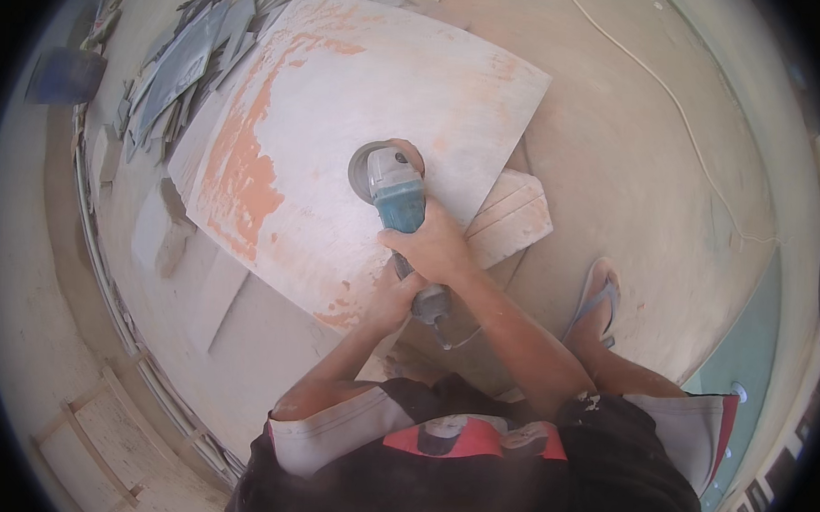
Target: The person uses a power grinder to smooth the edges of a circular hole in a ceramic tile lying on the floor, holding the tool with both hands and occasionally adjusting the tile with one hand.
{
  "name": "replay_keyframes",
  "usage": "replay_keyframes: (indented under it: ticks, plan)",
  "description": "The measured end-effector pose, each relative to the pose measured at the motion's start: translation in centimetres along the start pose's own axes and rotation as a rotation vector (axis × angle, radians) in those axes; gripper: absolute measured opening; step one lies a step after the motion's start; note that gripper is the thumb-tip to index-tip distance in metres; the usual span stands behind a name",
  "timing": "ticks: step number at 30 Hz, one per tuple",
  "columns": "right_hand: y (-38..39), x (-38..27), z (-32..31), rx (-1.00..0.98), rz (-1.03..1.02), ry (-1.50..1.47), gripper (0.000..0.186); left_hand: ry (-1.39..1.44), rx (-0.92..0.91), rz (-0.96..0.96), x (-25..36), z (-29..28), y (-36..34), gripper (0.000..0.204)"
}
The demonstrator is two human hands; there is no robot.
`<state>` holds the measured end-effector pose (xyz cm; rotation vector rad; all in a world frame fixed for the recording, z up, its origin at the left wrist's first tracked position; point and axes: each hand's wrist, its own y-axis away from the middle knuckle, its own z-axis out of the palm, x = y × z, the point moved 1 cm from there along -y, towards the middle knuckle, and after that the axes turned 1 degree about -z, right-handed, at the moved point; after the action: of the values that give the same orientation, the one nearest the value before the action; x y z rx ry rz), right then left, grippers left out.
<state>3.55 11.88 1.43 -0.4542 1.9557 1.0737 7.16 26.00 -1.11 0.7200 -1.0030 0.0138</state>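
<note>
A teal-and-grey angle grinder rests with its round disc on the face of a large pale slab. Orange patches show along the slab's left side and lower edge. My right hand is closed around the teal body of the tool. Nearer to me, my left hand grips its rear part, with the fingers partly hidden. The grinder's back end and cord trail toward my body. A block with grooves juts out from beneath the slab's right side.
Broken grey sheet pieces are piled at the far left, near a dark blue container. A pale cable runs over the dusty floor on the right. My sandalled foot stands right of the slab. Long pipes line the left side.
</note>
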Motion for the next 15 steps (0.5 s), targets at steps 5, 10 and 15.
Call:
replay_keyframes:
  ticks: [5,10,15]
  plan:
    - [0.2,-0.8,-0.5,-0.019,0.001,0.02,0.063,-0.018,-0.025,0.034,-0.4,-0.4,-0.3,0.049]
    - [-0.1,-0.7,-0.7,-0.022,0.017,0.033,0.067,-0.03,-0.029,0.019,-0.3,-0.2,-0.5,0.051]
    - [-0.1,-1.3,-1.3,-0.016,0.053,0.097,0.07,0.019,-0.034,0.007,-1.1,-0.2,-0.8,0.051]
